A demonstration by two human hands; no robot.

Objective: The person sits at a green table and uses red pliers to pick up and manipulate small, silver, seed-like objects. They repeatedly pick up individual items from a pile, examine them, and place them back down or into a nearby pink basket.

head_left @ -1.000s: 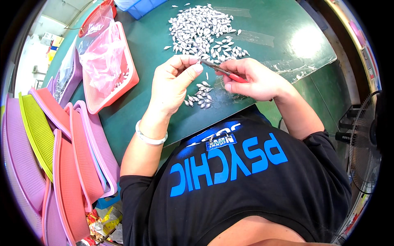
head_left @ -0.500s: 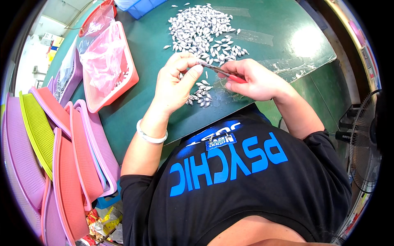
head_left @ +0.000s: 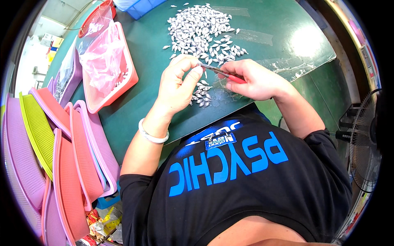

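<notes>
My right hand (head_left: 255, 80) is closed round the red handles of a pair of pliers (head_left: 237, 78), or a similar jawed tool. Its dark jaws reach left to the fingertips of my left hand (head_left: 179, 82). Thumb and forefinger of that hand are pinched at the jaw tips; the small piece between them is mostly hidden. Beyond both hands spreads a big heap of small grey teardrop-shaped metal weights (head_left: 200, 25). Closer to me, between my hands, lies a smaller group of the same weights (head_left: 202, 96).
At the left of the green table (head_left: 143, 53) stands a pink basket (head_left: 107, 96) lined with clear plastic, beside a purple basket (head_left: 74, 82). A blue bin (head_left: 143, 7) sits at the back. Stacked plastic baskets (head_left: 69, 176) crowd the lower left. A fan (head_left: 365, 139) is at the right.
My left hand has shifted very slightly, its fingers still pinched at the jaw tips. My right hand stays nearly in place on the pliers.
</notes>
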